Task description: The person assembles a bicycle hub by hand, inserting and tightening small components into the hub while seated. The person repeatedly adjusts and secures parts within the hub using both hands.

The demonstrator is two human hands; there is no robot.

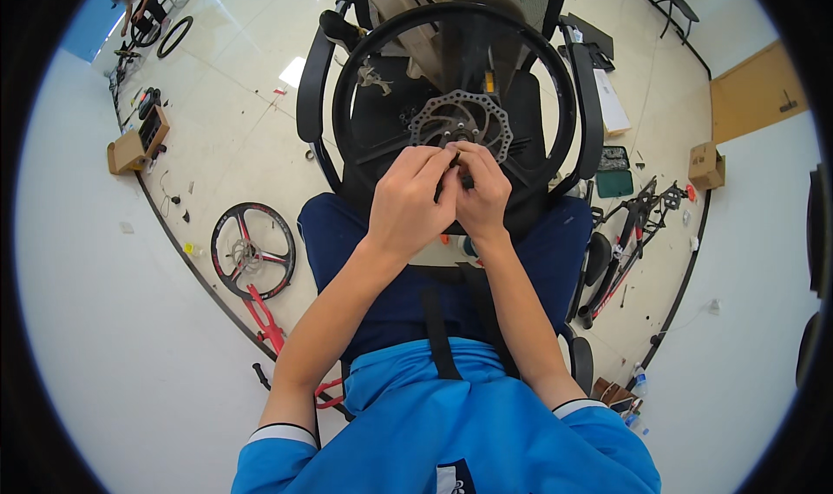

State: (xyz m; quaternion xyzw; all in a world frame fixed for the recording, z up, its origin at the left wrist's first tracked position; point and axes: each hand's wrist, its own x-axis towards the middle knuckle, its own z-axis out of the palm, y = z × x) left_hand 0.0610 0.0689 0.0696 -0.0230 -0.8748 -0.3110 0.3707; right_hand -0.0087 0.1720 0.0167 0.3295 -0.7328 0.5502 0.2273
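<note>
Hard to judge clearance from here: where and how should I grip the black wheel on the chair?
Probably by opposite sides of its rim, left and right, coming from above: the wheel lies roughly flat with the brake rotor facing up, and wide openings inside the rim leave room to close around it. The armrests crowd it from outside.

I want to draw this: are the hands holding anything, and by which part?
The left hand and right hand meet by the silver disc, with a small dark thing apparently between their fingers; which part is held can't be told.
</note>
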